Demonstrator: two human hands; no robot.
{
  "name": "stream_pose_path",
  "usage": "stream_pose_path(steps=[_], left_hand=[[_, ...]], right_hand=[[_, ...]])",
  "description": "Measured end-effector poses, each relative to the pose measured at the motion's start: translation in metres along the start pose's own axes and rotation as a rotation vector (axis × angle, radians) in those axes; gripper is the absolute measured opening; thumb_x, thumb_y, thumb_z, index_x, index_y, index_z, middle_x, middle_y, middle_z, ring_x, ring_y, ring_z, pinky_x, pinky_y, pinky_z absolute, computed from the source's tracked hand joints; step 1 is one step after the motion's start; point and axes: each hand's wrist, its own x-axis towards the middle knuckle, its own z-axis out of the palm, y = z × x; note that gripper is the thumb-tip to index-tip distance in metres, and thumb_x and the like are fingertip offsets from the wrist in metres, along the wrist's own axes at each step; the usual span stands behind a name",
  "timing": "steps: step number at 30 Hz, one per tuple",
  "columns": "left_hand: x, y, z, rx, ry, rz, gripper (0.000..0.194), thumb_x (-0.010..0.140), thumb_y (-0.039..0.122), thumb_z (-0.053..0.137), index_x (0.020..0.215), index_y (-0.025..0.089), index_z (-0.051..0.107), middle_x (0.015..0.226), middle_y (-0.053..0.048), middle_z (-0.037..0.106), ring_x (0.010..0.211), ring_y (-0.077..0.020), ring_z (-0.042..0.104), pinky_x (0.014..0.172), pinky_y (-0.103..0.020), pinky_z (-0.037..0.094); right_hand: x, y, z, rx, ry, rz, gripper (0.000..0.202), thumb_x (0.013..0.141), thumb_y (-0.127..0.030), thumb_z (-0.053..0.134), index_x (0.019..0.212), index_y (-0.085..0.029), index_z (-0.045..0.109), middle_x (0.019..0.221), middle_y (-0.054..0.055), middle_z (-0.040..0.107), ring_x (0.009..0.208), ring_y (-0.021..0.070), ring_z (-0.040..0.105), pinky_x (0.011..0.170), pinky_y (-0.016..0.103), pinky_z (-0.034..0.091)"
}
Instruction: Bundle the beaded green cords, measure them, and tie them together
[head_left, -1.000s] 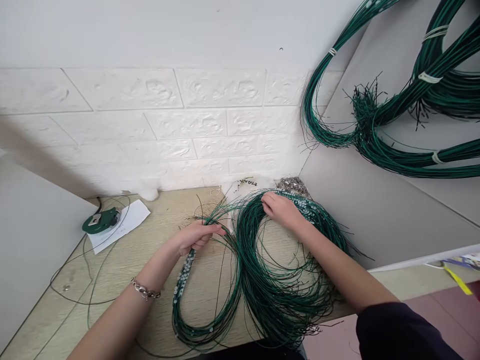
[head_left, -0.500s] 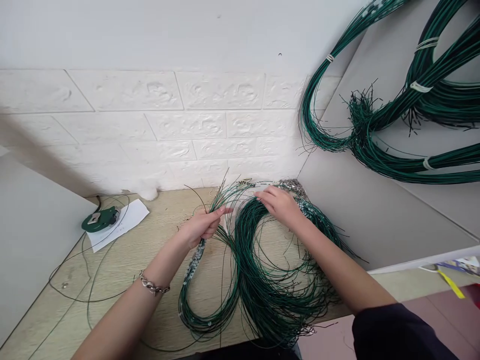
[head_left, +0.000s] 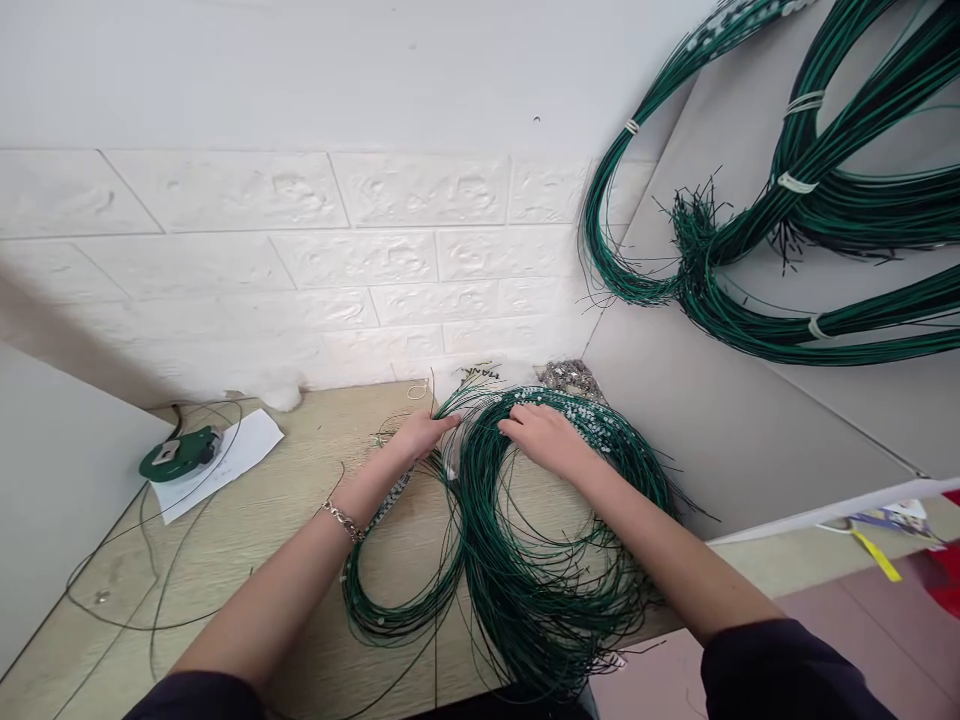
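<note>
My left hand (head_left: 421,436) is closed round a small bundle of thin green wires (head_left: 397,628), whose loop hangs down toward me on the table. White markings show on the part of this bundle below the wrist. My right hand (head_left: 544,437) rests at the top of a large coil of green wires (head_left: 510,600), its fingers bent and pressed together on the strands. Exactly which strands they pinch is hidden. Small white beads (head_left: 592,420) dot the coil's far right side, and loose ends stick out all around it.
Left on the wooden table (head_left: 322,420) lie a green tape measure (head_left: 180,453), white paper (head_left: 251,447) and a loose dark wire. Tied green bundles (head_left: 799,185) hang against the grey panel (head_left: 675,420) at right. A bag of small pieces (head_left: 568,378) sits by the white wall (head_left: 390,190).
My left hand has moved forward and a little right, still gripping the small bundle. My right hand has lowered slightly onto the large coil. The whole view has shifted a bit.
</note>
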Motion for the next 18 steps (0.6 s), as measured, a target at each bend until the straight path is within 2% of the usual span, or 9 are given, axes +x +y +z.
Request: stream_pose_path(steps=[5, 9, 14, 18], left_hand=[[-0.001, 0.011, 0.005, -0.059, -0.076, 0.001, 0.040, 0.068, 0.051, 0.053, 0.078, 0.013, 0.060, 0.038, 0.008, 0.018, 0.031, -0.0048, 0.015, 0.037, -0.022, 0.008], [-0.004, 0.017, 0.008, -0.090, -0.128, -0.008, 0.040, 0.065, 0.050, 0.058, 0.072, 0.011, 0.061, 0.038, 0.008, 0.017, 0.033, -0.0039, 0.014, 0.037, -0.022, 0.006], [-0.002, 0.017, 0.012, -0.129, -0.152, -0.020, 0.038, 0.063, 0.049, 0.061, 0.073, 0.012, 0.060, 0.038, 0.008, 0.018, 0.033, -0.0039, 0.013, 0.037, -0.022, 0.007], [0.002, 0.015, 0.015, -0.167, -0.156, -0.030, 0.040, 0.062, 0.052, 0.059, 0.073, 0.013, 0.058, 0.041, 0.008, 0.019, 0.034, -0.0036, 0.013, 0.037, -0.021, 0.006]], right_hand=[[-0.002, 0.005, 0.004, 0.038, 0.046, 0.025, 0.019, 0.084, -0.015, 0.039, 0.091, -0.020, 0.056, 0.080, 0.004, 0.052, 0.075, 0.0133, 0.045, 0.063, 0.026, 0.026], [0.000, 0.003, 0.002, 0.057, 0.049, 0.043, 0.021, 0.086, -0.019, 0.036, 0.088, -0.018, 0.056, 0.080, 0.005, 0.053, 0.075, 0.0137, 0.047, 0.063, 0.025, 0.029], [0.008, -0.014, -0.001, 0.107, -0.076, 0.046, 0.022, 0.085, -0.015, 0.034, 0.098, -0.018, 0.051, 0.085, 0.006, 0.054, 0.066, 0.0129, 0.052, 0.053, 0.024, 0.032], [0.015, -0.031, 0.002, 0.167, -0.127, 0.123, 0.020, 0.086, -0.018, 0.034, 0.099, -0.017, 0.048, 0.084, 0.005, 0.055, 0.062, 0.0142, 0.054, 0.047, 0.024, 0.032]])
